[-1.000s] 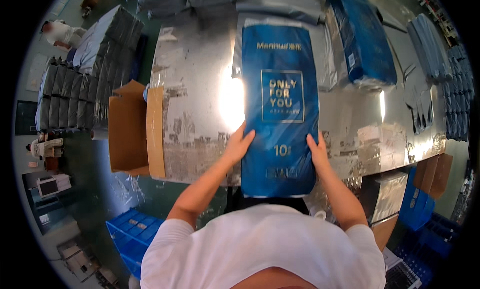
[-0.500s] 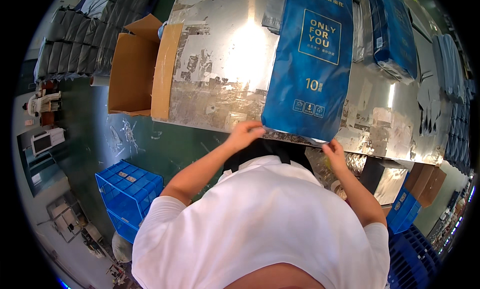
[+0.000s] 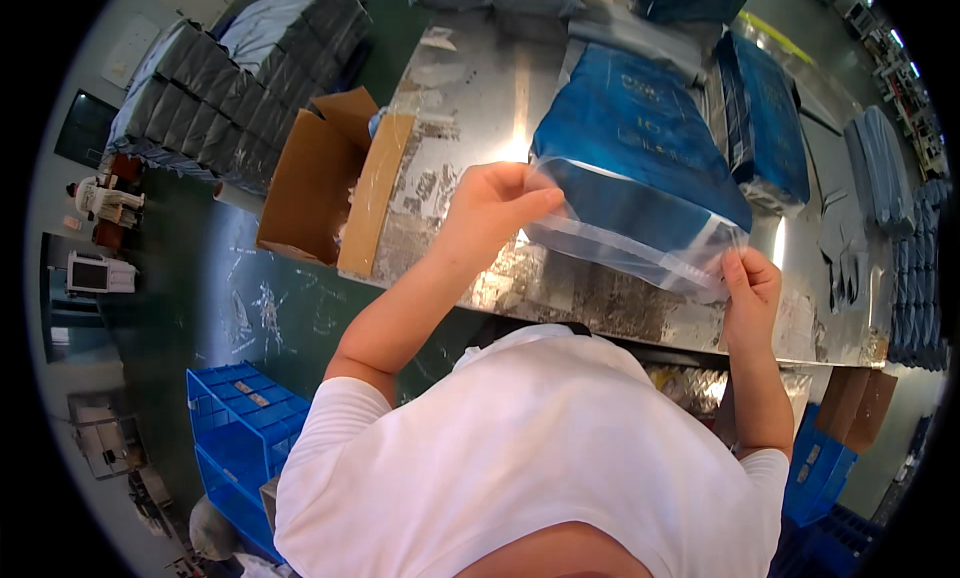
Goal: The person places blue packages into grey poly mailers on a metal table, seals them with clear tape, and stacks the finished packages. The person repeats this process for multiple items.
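A blue flat packet in a clear plastic sleeve (image 3: 640,178) is tilted up off the metal table (image 3: 470,108), its near end raised toward me. My left hand (image 3: 495,203) pinches the sleeve's near left corner. My right hand (image 3: 750,283) pinches the near right corner, where the clear flap hangs past the blue part. Both forearms reach up from my white shirt.
An open cardboard box (image 3: 320,173) stands at the table's left edge. More blue packets (image 3: 765,118) lie at the back right and grey stacks (image 3: 240,78) at the far left. Blue crates (image 3: 245,428) sit on the floor left, others (image 3: 815,468) at the lower right.
The blue packet lay flat on the table under both hands; it has been drawn toward me and its near end lifted, both hands now holding the clear sleeve's corners.
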A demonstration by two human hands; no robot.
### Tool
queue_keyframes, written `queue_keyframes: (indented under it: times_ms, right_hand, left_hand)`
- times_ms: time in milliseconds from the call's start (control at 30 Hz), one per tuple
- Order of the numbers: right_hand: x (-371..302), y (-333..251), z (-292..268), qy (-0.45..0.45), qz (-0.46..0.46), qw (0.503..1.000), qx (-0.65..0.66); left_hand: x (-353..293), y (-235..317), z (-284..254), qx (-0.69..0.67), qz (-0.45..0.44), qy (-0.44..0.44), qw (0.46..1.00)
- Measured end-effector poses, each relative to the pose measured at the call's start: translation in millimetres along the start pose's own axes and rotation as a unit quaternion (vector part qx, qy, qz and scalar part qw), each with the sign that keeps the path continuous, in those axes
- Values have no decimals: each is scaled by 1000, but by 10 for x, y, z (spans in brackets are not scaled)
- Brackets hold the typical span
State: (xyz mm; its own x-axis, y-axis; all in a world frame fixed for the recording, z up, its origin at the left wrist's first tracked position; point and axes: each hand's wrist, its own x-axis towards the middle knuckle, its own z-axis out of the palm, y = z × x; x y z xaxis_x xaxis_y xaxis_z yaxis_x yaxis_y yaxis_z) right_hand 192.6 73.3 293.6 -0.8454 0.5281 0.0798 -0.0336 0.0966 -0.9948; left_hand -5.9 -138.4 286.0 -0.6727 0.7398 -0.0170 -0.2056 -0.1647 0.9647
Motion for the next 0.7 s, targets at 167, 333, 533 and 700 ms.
queue_keyframes:
  times_ms: [167,333,533,700]
  right_hand:
    - [78,-53,-73,21,-26,999,25]
    - [72,-38,-99,31,-29,998,42]
    - [94,-63,-84,38,-25,998,47]
    - [108,-49,-112,43,-29,998,32]
  left_hand:
    - [126,77,71,13,22,-6,1000]
    - [125,27,120,-6,46,-17,999]
    - [160,8,102,-26,46,-16,998]
    - [181,32,99,-32,44,-27,998]
